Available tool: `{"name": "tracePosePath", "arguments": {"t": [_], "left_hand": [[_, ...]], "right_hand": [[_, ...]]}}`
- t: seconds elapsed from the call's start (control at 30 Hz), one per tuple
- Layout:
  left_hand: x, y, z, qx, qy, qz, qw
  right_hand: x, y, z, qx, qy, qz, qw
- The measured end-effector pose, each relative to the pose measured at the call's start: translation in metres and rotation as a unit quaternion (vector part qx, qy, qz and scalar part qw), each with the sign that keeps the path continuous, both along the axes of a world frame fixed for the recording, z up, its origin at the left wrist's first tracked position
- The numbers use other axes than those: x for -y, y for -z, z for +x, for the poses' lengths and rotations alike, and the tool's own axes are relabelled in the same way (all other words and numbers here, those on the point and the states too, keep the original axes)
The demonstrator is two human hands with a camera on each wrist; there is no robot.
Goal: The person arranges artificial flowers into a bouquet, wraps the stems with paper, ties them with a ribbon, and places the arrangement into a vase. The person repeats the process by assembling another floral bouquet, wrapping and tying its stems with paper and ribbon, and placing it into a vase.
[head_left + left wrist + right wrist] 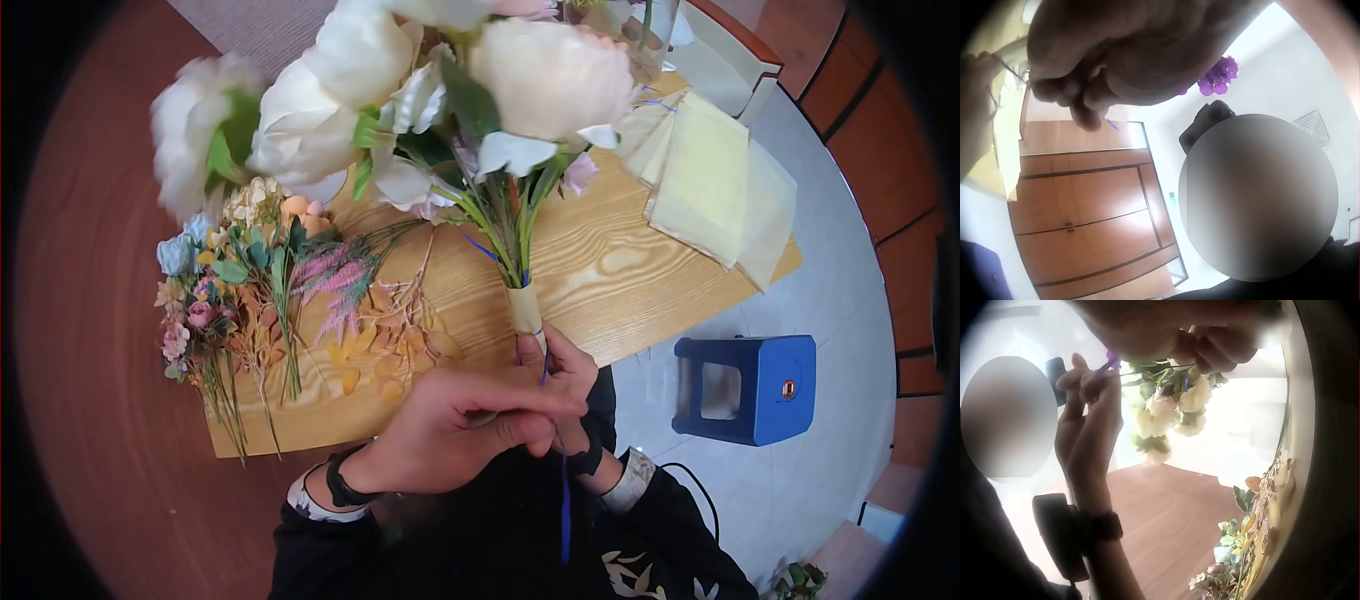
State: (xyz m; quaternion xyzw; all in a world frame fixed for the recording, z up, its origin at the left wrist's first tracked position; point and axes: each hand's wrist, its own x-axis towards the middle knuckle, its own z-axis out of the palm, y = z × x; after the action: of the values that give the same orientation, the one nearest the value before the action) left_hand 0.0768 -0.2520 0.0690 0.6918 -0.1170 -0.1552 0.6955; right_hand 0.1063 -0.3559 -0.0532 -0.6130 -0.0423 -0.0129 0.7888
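Bouquet [555,80], white-flowered, wrapped stems [523,308] gripped in right hand [570,368], blue ribbon [566,510] pinched between fingers of left hand [455,425].

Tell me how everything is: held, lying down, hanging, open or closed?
White flower bouquet, bunched and held
Tan wrap, wound round the stems
Blue ribbon, one end hanging
Right hand, gripping the bouquet
Left hand, pinching the ribbon
Pink flower sprigs, lying down
Pale yellow sheets, lying overlapped
Blue stool, unoccupied
Cabinet doors, closed
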Motion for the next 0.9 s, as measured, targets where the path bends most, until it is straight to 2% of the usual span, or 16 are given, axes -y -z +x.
{"name": "tracePosePath", "arguments": {"t": [0.03,0.1,0.13,0.2,0.23,0.3,0.33,0.4,0.43,0.5,0.53,0.6,0.7,0.9], "left_hand": [[-0.002,-0.002,0.000,0.001,0.003,0.001,1.000],[-0.009,-0.008,-0.002,-0.048,-0.001,0.090,0.995],[-0.014,-0.006,-0.005,-0.048,0.002,0.092,0.995],[-0.022,0.005,-0.009,-0.037,-0.145,0.078,0.986],[-0.022,0.011,-0.008,-0.037,-0.144,0.080,0.986],[-0.020,0.020,-0.004,0.021,-0.182,0.251,0.951],[-0.018,0.025,-0.003,0.021,-0.185,0.251,0.950],[-0.014,0.033,-0.002,0.110,-0.189,0.393,0.893],[-0.015,0.037,0.001,0.109,-0.193,0.393,0.892],[-0.019,0.043,0.012,0.287,-0.120,0.364,0.878],[-0.020,0.042,0.013,0.287,-0.121,0.363,0.878],[-0.022,0.039,0.015,0.338,-0.059,0.367,0.865],[-0.025,0.046,0.018,0.368,-0.045,0.325,0.870],[-0.026,0.036,0.016,0.334,-0.044,0.286,0.897]], "right_hand": [[0.001,0.004,0.000,-0.001,-0.002,0.010,1.000],[0.004,0.006,0.001,-0.002,0.000,0.021,1.000],[0.005,0.005,0.002,-0.004,0.013,0.027,1.000],[0.007,0.001,0.002,-0.006,0.026,0.035,0.999],[0.009,-0.003,0.001,-0.007,0.012,0.036,0.999],[0.011,-0.004,-0.001,-0.007,-0.003,0.038,0.999],[0.012,-0.002,-0.002,0.007,-0.030,0.040,0.999],[0.009,-0.005,-0.003,0.021,-0.064,0.039,0.997],[0.007,-0.011,-0.004,0.018,-0.060,0.049,0.997],[0.008,-0.018,-0.005,0.015,-0.055,0.057,0.997],[0.010,-0.020,-0.007,0.016,-0.065,0.057,0.996],[0.011,-0.019,-0.010,0.016,-0.072,0.057,0.996],[0.006,-0.016,-0.013,0.042,-0.045,0.012,0.998],[0.005,-0.020,-0.011,0.121,-0.020,-0.033,0.992]]}}
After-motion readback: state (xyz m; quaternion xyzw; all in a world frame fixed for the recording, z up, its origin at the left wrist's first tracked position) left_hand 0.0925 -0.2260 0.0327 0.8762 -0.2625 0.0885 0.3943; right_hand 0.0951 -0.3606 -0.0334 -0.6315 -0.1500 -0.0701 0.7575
